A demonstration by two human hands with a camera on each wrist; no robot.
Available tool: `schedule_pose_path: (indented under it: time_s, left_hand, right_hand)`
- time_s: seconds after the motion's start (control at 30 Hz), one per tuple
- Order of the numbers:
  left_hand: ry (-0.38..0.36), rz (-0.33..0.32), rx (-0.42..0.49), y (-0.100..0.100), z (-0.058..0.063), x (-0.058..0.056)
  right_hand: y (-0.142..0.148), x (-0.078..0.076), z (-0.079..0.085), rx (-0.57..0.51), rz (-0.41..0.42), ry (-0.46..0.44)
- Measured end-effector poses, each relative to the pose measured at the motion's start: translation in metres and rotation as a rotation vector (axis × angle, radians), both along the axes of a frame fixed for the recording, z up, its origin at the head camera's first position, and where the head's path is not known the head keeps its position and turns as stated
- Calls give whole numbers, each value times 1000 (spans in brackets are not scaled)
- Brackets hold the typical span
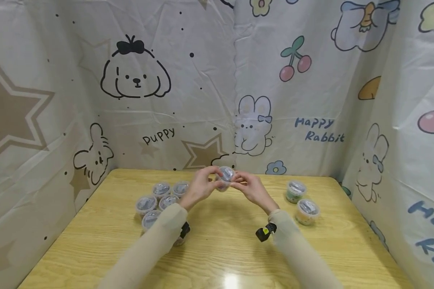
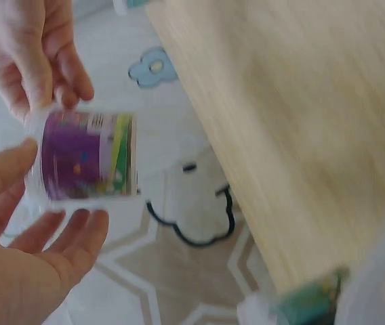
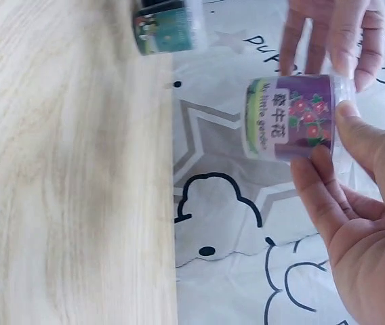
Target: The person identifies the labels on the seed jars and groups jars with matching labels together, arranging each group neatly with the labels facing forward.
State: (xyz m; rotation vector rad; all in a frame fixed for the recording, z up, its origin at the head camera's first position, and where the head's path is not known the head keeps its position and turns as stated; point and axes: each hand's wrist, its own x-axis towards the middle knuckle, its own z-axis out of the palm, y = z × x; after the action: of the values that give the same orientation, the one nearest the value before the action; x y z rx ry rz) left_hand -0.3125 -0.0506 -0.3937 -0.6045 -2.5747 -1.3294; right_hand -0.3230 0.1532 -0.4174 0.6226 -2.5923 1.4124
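Both hands hold a small lidded plastic tub [image 1: 226,175] up near the table's back edge, my left hand [image 1: 202,185] on one side and my right hand [image 1: 252,188] on the other. The right wrist view shows its purple label [image 3: 308,115], printed with red flowers, Chinese characters and "My little garden". There, the right thumb lies along the lid rim and the fingertips press the wall from below. In the left wrist view, the left thumb [image 2: 15,162] reaches the lid's edge, with the fingers curved just beneath the tub.
Several similar lidded tubs [image 1: 146,204] stand together at the left, partly behind the left sleeve [image 1: 148,241]. Two more, one greenish tub [image 1: 295,191] and one orange-toned tub [image 1: 307,212], are on the right of the wooden table [image 1: 224,249]. A patterned curtain [image 1: 202,100] surrounds the table.
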Motion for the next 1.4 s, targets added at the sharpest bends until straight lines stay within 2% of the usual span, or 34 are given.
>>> schedule_pose_path:
  time_s: [0.13,0.3,0.57,0.67,0.87,1.07,1.2,1.3,1.4]
  left_hand:
    - [-33,-17,105,11,-6,4]
    - [-34,-38,176,21,-14,3]
    - [-35,-33,352,22,-18,0]
    - [-51,-47,366,22,-18,0]
    - [-117,-98,400,24,-21,3]
    - [-143,-148,418,24,-24,5]
    - [-146,-147,390,23,-24,5]
    - [-149,-149,359,22,-23,4]
    - [-160,-147,337,21,-23,5]
  right_hand:
    - [7,1,5,2,-25,-28]
    - [13,3,9,7,-44,-55]
    - [14,6,11,-23,-80,-17]
    - [16,6,9,-45,-87,-7]
    - [22,7,3,-155,-66,-71]
    - [24,7,0,-177,-44,-125]
    - [22,15,8,-195,-20,-149]
    - [22,14,5,-207,-8,-147]
    - [22,7,-5,-215,-23,-154]
